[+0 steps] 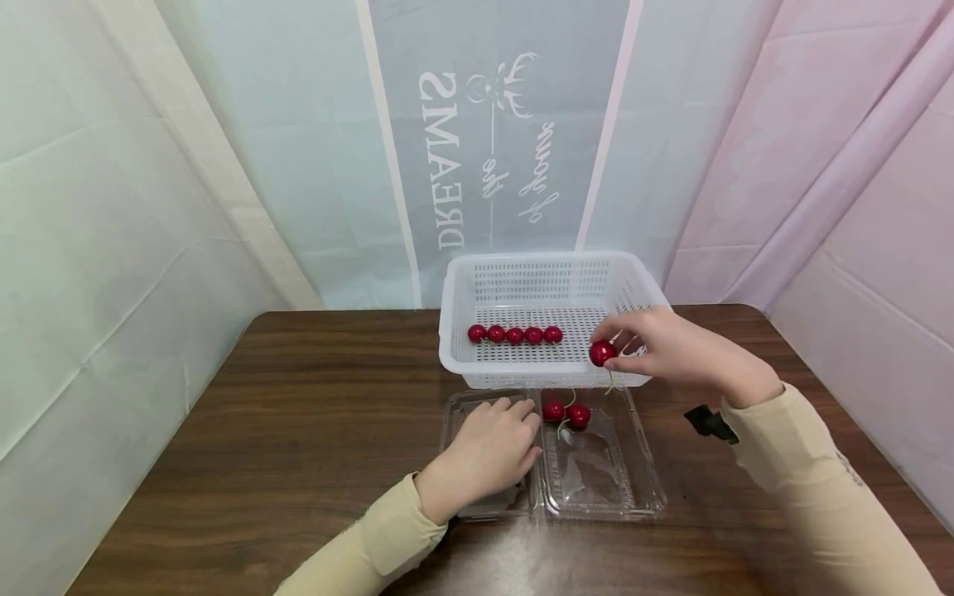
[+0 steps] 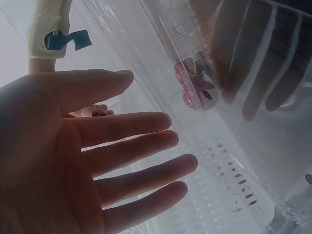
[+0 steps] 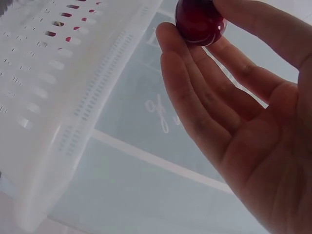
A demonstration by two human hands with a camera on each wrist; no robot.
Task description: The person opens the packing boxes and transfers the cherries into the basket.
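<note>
Between thumb and fingers, my right hand (image 1: pixel 644 343) pinches a red cherry (image 1: pixel 602 353) at the front right of the white basket (image 1: pixel 455 361); its thin stem hangs down. In the right wrist view the same cherry (image 3: pixel 200 22) shows glossy and dark at the fingertips. My left hand (image 1: pixel 488 447) lies over the left half of an open clear plastic box (image 1: pixel 647 463), with fingers extended in the left wrist view. Two stemmed cherries (image 1: pixel 577 415) sit in the box's right half, near its back edge. A row of several cherries (image 1: pixel 515 335) lies inside the basket.
The perforated basket stands at the back of the brown wooden table (image 1: pixel 313 447), directly behind the clear box. A pale printed curtain (image 1: pixel 492 165) hangs behind the table, with more cloth at both sides. A dark tab (image 1: pixel 710 423) sticks out from the right sleeve.
</note>
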